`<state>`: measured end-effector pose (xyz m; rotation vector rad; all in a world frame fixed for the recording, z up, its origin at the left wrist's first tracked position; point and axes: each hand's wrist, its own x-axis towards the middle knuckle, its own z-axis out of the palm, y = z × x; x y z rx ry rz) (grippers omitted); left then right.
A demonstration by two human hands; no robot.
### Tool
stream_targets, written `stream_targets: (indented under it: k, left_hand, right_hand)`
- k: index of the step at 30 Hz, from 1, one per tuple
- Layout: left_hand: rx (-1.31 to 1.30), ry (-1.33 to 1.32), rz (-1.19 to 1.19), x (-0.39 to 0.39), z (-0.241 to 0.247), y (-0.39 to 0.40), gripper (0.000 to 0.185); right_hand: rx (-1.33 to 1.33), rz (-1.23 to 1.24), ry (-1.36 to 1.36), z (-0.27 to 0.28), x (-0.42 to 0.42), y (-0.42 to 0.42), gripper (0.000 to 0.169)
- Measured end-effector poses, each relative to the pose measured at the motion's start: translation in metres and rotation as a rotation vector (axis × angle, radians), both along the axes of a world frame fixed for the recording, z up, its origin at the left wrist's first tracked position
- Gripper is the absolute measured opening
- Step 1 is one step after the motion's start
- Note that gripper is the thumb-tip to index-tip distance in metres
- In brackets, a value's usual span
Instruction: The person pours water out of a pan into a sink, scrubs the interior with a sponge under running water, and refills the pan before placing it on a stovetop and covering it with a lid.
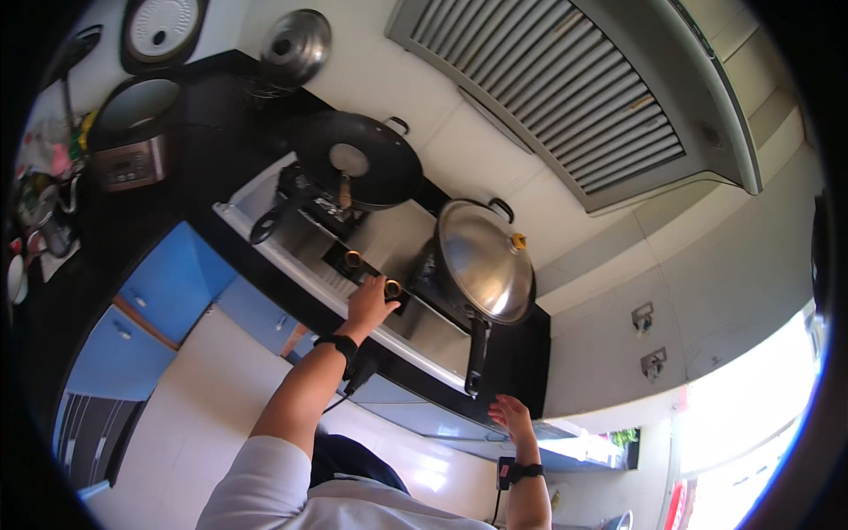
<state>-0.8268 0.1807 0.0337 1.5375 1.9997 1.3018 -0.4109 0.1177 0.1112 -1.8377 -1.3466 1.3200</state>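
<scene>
My left hand [372,306] reaches over the front of a gas stove [387,232], its fingers at the right-hand control knob [392,289]. A second knob [353,259] is just to the left. My right hand [511,414] is raised beside the counter edge, fingers apart and holding nothing, below the black handle [476,358] of the right pan. That pan is covered by a domed steel lid [483,258] with a yellowish knob. On the left burner rests an open black wok [391,165]; a utensil with a wooden handle [345,192] lies inside it.
A range hood [563,86] hangs over the stove. On the black counter [218,132] at left stands a rice cooker [132,156]; another steel lid [296,48] leans at the wall. Blue cabinets [152,271] lie below. The left wok's handle [264,226] juts over the stove front.
</scene>
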Motion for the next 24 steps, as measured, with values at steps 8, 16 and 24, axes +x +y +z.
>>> stream_targets:
  k: [8, 16, 24]
  left_hand:
    - [0.007, -0.271, 0.423, -0.025, -0.046, -0.229, 0.030]
    - [-0.199, -0.283, 1.478, 0.030, -0.063, -0.693, 0.021]
    - [0.313, -0.541, 2.245, 0.203, -0.075, -0.949, 0.024]
  right_hand:
    - [-0.187, 0.734, 0.280, -0.070, -0.128, -0.005, 0.028]
    - [-0.336, 1.493, 0.258, -0.142, -0.375, -0.190, 0.022]
    - [-0.568, 1.981, 0.208, -0.162, -0.502, -0.516, 0.020]
